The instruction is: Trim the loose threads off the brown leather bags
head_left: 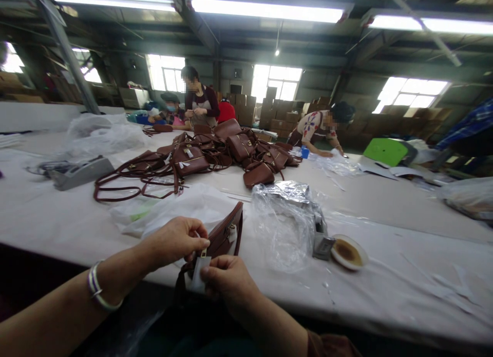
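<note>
A small brown handbag (223, 236) stands tilted at the table's near edge, in front of me. My left hand (179, 239), with a bangle on the wrist, is closed in a pinch at a gold-coloured zipper pull (204, 253) on the bag. Just below, my right hand (227, 277) pinches a thin whitish slip (198, 275) that hangs by the pull. Another small white wrap (232, 232) covers part of the bag's front fitting. The bag's strap (181, 285) drops over the table edge, and its lower part is hidden by my hands.
A heap of brown handbags (192, 159) lies mid-table. Nearby are clear plastic bags (283, 233), a grey tape dispenser (322, 239), a round dish (349, 252) with brown residue and a grey device (82, 173). Two people (202, 102) (318, 128) work across the table, with another further left.
</note>
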`<state>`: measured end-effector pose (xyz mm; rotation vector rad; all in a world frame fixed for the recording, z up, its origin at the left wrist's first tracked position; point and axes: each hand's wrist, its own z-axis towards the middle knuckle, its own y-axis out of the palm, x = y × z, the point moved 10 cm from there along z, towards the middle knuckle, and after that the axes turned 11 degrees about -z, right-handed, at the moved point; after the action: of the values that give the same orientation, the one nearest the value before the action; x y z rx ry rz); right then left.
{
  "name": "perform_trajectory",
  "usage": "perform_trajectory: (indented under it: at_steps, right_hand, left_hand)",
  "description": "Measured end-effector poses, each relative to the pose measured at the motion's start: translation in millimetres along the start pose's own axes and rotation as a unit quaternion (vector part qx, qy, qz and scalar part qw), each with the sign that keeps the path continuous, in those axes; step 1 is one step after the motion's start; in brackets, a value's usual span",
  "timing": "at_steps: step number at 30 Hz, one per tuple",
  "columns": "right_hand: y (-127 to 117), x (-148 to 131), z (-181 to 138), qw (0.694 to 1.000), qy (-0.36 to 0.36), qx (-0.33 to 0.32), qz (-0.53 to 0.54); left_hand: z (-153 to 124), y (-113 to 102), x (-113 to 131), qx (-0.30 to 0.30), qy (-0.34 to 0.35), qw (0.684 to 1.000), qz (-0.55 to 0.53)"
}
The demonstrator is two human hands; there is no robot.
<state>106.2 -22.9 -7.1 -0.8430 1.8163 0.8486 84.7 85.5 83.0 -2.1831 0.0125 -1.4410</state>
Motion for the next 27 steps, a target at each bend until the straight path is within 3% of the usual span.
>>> perform_trajectory:
  at_steps: [13,20,23,27]
  right_hand:
    - [9,-4,2,0.997,-0.01,-0.032,0.072]
    - [12,-9,1,0.995,-0.006,-0.024,0.094]
    - [15,-10,2,0.995,0.0,-0.028,0.098]
    - [16,-12,7,0.995,-0.002,-0.02,0.095]
  left_hand:
    - [-3,0,2,0.017,0.021,0.999,0.03]
    - [-10,-8,20,0.037,0.062,0.994,0.082]
    - [-15,-10,26,0.025,0.084,0.991,0.104]
    - [-16,-8,18,0.001,0.075,0.991,0.11]
